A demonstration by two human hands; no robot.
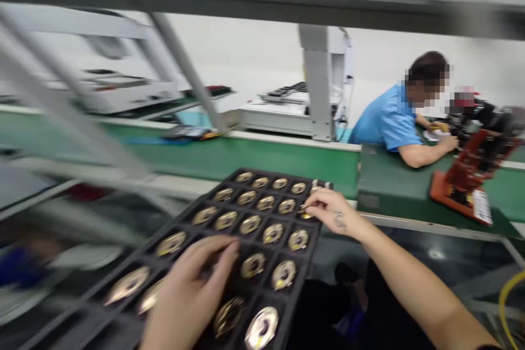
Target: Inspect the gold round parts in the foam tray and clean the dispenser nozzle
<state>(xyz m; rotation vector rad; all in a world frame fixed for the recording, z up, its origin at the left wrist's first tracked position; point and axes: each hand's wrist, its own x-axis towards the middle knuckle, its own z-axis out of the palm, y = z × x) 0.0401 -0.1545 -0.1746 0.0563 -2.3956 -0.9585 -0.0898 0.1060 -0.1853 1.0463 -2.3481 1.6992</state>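
Observation:
A black compartment tray [188, 269] slants across the middle, with shiny gold ring-shaped parts [273, 233] in many compartments. Over its near left part is my left hand [197, 279], fingers curled with thumb and fingertips close together; what lies between them, if anything, is hidden. My right hand [328, 208] reaches to the tray's far right edge, its thumb and forefinger pinched at a gold part [305, 213] in a compartment there. Several compartments at the near left hold no part.
Across a green ledge [287, 161], a person in a blue shirt [379, 115] works beside an orange-red hand press [459, 191]. Grey metal bars [184, 65] cross above and left. White machines [274, 115] stand behind. A yellow hose [506, 306] hangs at lower right.

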